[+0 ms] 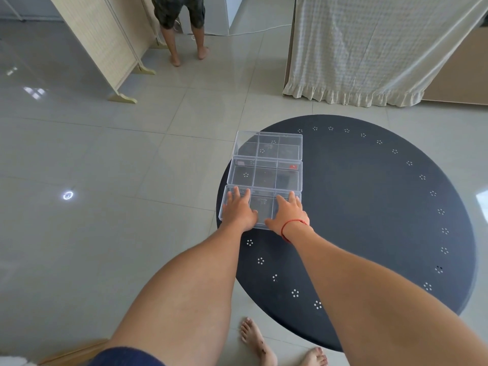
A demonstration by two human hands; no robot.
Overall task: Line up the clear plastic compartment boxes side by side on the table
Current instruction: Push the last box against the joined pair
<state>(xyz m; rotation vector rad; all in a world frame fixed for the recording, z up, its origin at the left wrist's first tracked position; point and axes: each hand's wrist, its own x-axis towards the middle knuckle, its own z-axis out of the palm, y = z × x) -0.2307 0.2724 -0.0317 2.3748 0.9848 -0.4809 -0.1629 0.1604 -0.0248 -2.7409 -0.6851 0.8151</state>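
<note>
On the near box: my left hand (239, 208) and my right hand (289, 213) lie flat on the nearest box (261, 207), fingers spread. They press on its top and do not clasp anything.
Grip state: both hands are unclenched, palms down, and I judge they only push or steady the box.
Nearest box: it sits at the left edge of the round dark table (369, 207), and its left corner seems to hang a little over the rim.
Middle box (264, 173): just beyond the nearest one; their long sides seem to touch.
Far box (269, 145): next in the row, touching the middle one, set slightly more to the right.
Progress: three clear boxes already stand in one row from near to far. I see no other box waiting.
What is left: as I judge, only small corrections, so that the edges are even and the near box is fully on the table.
</note>
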